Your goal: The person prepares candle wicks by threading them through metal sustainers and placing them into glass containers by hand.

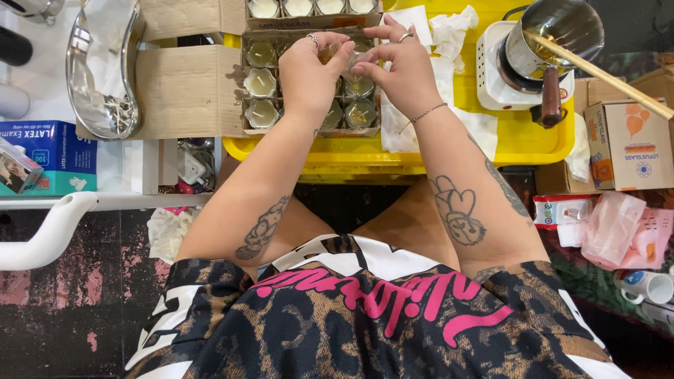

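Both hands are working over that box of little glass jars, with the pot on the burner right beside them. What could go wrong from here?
1. The left hand and right hand pinch something small above the cardboard box of filled glass jars; a slip might knock a jar or spill its contents.
2. The metal pot on the white burner sits near the right forearm; its long wooden stick juts out and may get bumped.

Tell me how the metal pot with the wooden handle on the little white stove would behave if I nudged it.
The pot probably tips easily: its handle juts past the stove, and a long stick leans inside. It looks stiff, likely slippery.
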